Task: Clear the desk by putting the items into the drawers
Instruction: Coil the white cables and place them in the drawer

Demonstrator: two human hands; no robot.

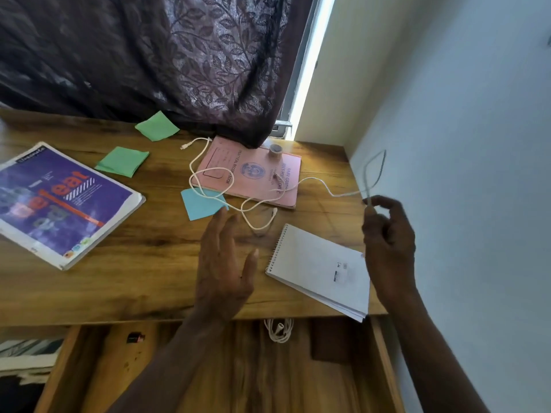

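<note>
The wooden tabletop (pixel 155 263) is carrying nearly all of its clutter, and the drawer (pixel 253 377) under its front edge is standing open, with a coiled cable (pixel 278 330) lying near its back. The purple book (pixel 62 204) is lying at the left edge, well away from any trouble.

The pink record book (pixel 253 174), near the back edge below the curtain (pixel 179 70), is sitting under the white cable (pixel 343 194), which is snaking across its cover and down toward the front. The spiral notepad (pixel 322 269) is overhanging the front right corner, so a brushing forearm is likely to tip it off.

The right hand (pixel 387 234), raised at the right edge, is pinching a loop of the cable between thumb and fingertips. The left hand (pixel 223 257) is hovering spread and flat over the front middle, holding nothing.

A pull made before the slack is gathered is risking a dragging cable. It could sweep away the blue note (pixel 199 204) lying under it by the book's front left corner. It could also topple the small tape roll (pixel 275 150) standing near the book's back edge. A plug end may also catch on the book.
</note>
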